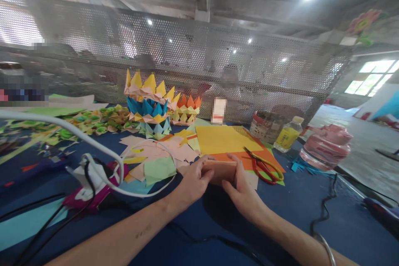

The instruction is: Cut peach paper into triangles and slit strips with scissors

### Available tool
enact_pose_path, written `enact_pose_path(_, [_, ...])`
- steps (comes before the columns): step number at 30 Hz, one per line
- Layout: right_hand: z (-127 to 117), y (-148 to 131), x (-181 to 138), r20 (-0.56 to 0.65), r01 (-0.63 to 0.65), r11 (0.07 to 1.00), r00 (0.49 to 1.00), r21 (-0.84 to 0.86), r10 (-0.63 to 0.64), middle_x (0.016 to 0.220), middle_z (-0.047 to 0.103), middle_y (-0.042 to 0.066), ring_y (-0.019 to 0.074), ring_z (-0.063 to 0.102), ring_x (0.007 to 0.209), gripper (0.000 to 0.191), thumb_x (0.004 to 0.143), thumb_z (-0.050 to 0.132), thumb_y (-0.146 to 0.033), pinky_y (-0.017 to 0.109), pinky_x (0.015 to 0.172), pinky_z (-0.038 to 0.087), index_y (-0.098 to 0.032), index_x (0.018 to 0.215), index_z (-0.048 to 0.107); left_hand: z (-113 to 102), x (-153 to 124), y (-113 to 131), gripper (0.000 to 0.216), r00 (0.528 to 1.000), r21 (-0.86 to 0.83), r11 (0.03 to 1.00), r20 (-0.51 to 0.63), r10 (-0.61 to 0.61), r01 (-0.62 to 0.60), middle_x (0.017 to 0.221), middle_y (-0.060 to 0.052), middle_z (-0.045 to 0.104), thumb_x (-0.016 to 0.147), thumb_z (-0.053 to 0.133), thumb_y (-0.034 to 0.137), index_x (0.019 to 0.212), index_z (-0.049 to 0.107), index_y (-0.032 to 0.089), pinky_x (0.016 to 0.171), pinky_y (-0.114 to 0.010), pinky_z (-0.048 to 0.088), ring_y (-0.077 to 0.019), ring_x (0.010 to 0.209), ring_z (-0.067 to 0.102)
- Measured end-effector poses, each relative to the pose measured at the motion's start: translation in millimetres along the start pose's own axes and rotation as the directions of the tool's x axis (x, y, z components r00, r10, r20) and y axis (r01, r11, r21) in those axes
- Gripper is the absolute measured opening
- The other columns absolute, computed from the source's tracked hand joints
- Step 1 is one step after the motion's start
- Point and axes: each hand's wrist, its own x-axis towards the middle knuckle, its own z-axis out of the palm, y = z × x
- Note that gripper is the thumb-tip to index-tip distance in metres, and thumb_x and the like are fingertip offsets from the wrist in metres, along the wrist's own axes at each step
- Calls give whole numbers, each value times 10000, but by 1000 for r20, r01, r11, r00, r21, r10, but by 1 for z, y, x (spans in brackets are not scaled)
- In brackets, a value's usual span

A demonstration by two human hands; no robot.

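Between my two hands is a small stack of peach-coloured paper (pixel 220 169), held above the dark blue table near its middle. My left hand (pixel 199 178) grips the paper's left edge, thumb on the near side. On the right edge, my right hand (pixel 241 183) closes with its thumb low on the near face. Just beyond lie yellow sheets (pixel 218 139) over orange paper (pixel 276 160). Scissors with red and yellow handles (pixel 264 170) rest on those sheets, right of my right hand. Peach paper scraps (pixel 156 149) and a green piece (pixel 160 170) lie left of my left hand.
Folded-paper crowns (pixel 149 104) stand stacked at the back. A white cable (pixel 102 147) arches over a magenta-and-white power strip (pixel 90 187) at left. A yellow-labelled bottle (pixel 288 135), a pink transparent jug (pixel 326 147) and a round container (pixel 266 126) stand right. A perforated metal screen (pixel 187 54) rises behind.
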Motion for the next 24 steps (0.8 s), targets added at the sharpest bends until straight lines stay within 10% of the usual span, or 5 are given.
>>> enact_pose_path(11, [-7, 3, 7, -113, 268, 898, 939, -349, -324, 1320, 396, 106, 238, 403, 1247, 610, 777, 421, -63, 469, 1016, 378, -262, 1336, 278, -1, 0, 6, 218, 999, -19, 1000, -48, 15, -16, 870, -31, 612, 707, 551, 135, 921, 535, 172, 803, -321, 459, -187, 864, 567])
enact_pose_path(24, [-10, 2, 9, -65, 286, 872, 939, -398, -337, 1167, 530, 112, 245, 528, 1097, 410, 815, 432, -121, 438, 908, 461, -235, 1207, 398, -1, 0, 4, 193, 999, 63, 997, 1, 41, -41, 890, -47, 654, 743, 501, 133, 913, 584, 168, 815, -323, 451, -199, 872, 598])
